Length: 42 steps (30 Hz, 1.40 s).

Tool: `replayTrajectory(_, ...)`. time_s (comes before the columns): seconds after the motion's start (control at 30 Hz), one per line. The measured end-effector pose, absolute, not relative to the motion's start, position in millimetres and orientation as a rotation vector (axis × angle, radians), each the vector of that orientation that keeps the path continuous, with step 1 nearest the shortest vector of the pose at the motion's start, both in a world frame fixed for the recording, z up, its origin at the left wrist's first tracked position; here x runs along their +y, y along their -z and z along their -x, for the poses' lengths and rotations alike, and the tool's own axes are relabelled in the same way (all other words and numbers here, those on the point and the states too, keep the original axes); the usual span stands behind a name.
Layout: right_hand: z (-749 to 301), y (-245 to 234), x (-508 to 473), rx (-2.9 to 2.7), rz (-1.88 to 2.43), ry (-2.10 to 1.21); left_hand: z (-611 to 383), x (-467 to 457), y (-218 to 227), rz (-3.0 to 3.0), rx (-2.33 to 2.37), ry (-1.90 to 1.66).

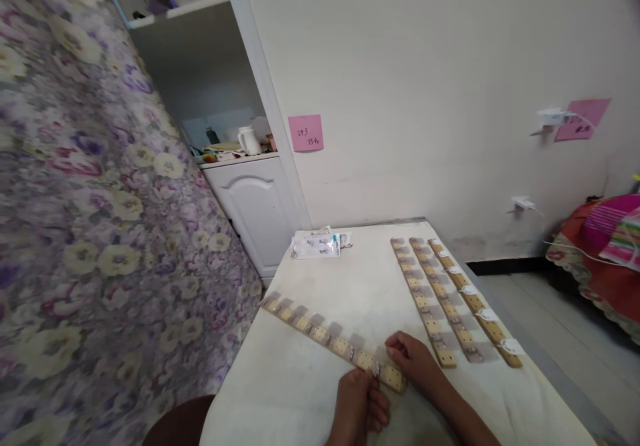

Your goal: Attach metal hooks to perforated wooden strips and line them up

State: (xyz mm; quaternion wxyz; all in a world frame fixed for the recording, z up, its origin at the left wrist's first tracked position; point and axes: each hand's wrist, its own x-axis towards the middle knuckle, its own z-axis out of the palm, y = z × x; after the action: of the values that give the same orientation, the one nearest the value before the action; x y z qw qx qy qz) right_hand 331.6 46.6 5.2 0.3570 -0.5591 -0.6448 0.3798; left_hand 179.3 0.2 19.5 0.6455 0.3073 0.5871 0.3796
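A wooden strip (320,333) with small holes lies slantwise across the white-covered table. Small silvery metal pieces and greyish, see-through tabs sit along it at intervals. At its near end, my left hand (356,399) is closed, thumb and forefinger against the strip beside a silvery piece (377,369). What those fingers pinch, if anything, is too small to tell. Just beyond the strip's far side, my right hand (413,359) is closed with its fingertips together. Whatever may be between them does not show.
On the right of the table lie a left strip (431,326), a middle strip (453,313) and a right strip (493,326) bearing white tags. Flat clear packets (315,246) rest at the back left. A floral curtain (125,233) hangs along the left side.
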Motion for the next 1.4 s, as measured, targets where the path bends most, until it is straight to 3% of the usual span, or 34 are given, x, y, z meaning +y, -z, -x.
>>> replayTrajectory(1.4, -319, -8, 40, -1.71, 1.729, -0.99, -184, 9, -12, -0.649, 1.407, -0.738)
